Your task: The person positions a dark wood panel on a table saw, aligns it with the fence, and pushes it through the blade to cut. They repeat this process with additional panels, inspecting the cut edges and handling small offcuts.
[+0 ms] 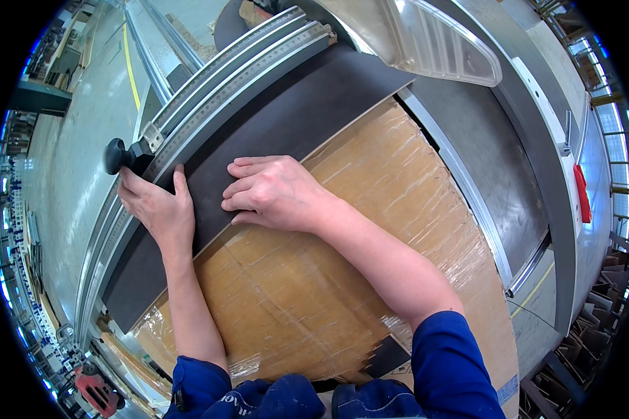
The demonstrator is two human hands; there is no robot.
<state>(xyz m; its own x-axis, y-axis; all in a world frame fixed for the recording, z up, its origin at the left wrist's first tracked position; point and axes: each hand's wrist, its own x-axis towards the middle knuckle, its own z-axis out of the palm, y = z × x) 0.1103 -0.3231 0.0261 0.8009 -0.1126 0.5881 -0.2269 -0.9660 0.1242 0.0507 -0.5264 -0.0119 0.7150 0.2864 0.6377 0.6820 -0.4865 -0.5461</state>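
Observation:
A long dark board (286, 105) lies along a metal fence rail (217, 112) with a measuring scale. My left hand (162, 209) straddles the rail, its fingers over the outer side by a black knob (119, 156) and its thumb on the board side. The fingertips are partly hidden, touching the knob's underside or close to it. On the board's near edge rests my right hand (276, 192), fingers slightly apart and bent, palm down, with nothing held. Under both forearms is a brown cardboard-like sheet (300, 293) with a shiny wrap, next to the board.
A clear plastic saw guard (433, 42) hangs over the board's far end. To the right are a grey metal machine table (475, 146) and a red object (582, 194). At the lower left stands a red machine (96, 392). Stacked panels (594, 335) lie at the far right.

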